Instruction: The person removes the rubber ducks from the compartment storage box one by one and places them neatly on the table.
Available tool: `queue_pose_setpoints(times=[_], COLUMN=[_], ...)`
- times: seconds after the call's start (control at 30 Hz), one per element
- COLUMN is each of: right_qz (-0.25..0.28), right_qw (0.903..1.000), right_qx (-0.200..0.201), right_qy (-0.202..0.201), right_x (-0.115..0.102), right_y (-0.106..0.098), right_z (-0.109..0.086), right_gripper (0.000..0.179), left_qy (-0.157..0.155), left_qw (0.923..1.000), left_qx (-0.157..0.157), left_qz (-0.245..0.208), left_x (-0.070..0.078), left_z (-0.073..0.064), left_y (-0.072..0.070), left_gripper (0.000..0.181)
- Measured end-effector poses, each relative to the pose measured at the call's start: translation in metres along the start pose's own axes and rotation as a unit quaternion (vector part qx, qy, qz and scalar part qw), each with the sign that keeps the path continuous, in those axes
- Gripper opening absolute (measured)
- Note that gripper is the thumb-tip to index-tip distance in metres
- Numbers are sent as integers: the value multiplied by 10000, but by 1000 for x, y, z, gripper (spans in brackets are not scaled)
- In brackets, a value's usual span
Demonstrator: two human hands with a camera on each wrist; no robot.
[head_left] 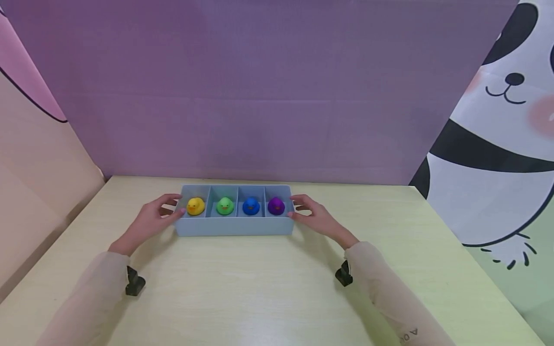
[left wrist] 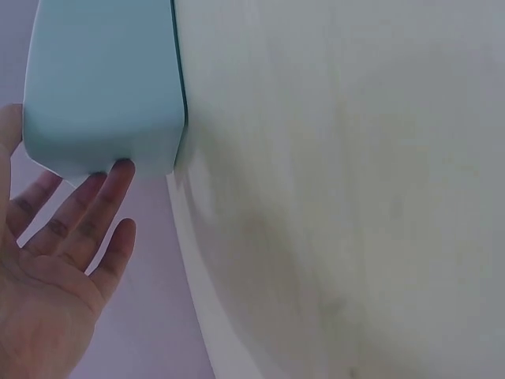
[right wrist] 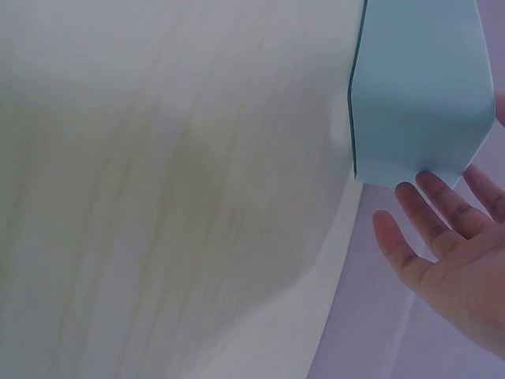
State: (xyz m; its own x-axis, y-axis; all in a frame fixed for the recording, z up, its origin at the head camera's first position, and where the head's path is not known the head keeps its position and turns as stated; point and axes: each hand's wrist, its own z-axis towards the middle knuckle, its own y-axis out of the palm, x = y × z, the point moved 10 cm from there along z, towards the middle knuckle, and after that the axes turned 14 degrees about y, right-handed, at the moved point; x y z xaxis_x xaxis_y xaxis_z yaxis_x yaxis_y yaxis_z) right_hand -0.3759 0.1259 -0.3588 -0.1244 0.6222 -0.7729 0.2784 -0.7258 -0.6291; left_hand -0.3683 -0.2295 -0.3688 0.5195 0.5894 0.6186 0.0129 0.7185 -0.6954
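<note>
Here's the blue divided box, sitting toward the far edge of the table, its long axis running left to right, squarely between the hands. Neither is nearer: left hand grips the end beside the yellow duck, right hand the purple duck's end, thumbs and fingers spread around the corners.

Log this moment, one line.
left hand: touches tray end; right hand: touches opposite end; inside: yellow duck, green duck, blue duck, purple duck
</note>
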Motion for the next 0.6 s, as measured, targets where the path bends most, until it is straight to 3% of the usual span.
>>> queue_pose_setpoints(times=[0.6], right_qz=[71], right_qw=[9998], right_qx=[5], right_qy=[183], right_x=[29], right_y=[-23], right_z=[-6], right_gripper=[56], left_qy=[92], left_qw=[9998], left_qx=[63], left_qz=[-189], left_x=[14], left_z=[17], left_y=[22], left_gripper=[55])
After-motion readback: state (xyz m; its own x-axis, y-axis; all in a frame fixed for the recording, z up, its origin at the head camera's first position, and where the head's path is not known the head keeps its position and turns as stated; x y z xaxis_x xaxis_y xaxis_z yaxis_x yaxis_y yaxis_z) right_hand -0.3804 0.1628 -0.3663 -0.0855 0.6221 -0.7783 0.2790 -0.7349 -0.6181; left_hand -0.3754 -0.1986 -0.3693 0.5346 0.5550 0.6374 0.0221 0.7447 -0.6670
